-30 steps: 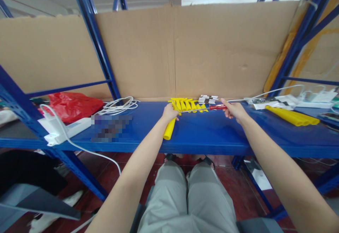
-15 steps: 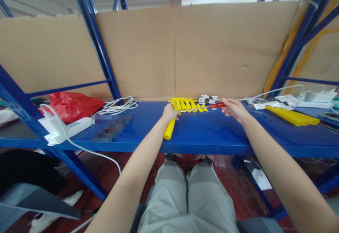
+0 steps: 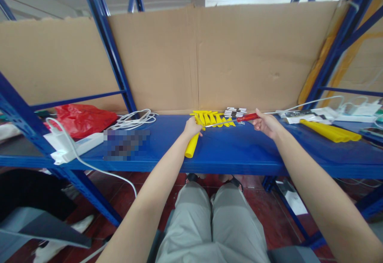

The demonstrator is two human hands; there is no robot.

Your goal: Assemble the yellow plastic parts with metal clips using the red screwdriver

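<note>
My left hand (image 3: 193, 128) is closed around a yellow tube (image 3: 191, 147) that slants over the blue shelf top. In my right hand (image 3: 266, 123) is the red handle of a screwdriver (image 3: 247, 117), gripped by the fingers. Its thin metal shaft points left and meets the tube beside my left fingers; the tip's exact contact is too small to make out. Just behind, several yellow plastic pieces (image 3: 214, 116) lie in a row, partly hidden by my left hand. A small stack of white-and-black pieces (image 3: 235, 112) sits behind the screwdriver.
More yellow tubes (image 3: 330, 131) lie at the right, near white packets (image 3: 311, 115) and cables. To the left are a red plastic bag (image 3: 85, 119), a coiled white cable (image 3: 136, 118) and a power strip (image 3: 89, 141). A cardboard panel (image 3: 239, 55) closes off the back.
The screwdriver's handle has turned slightly in my right hand, and those fingers have shifted a little. My left hand and the yellow tube stay nearly still.
</note>
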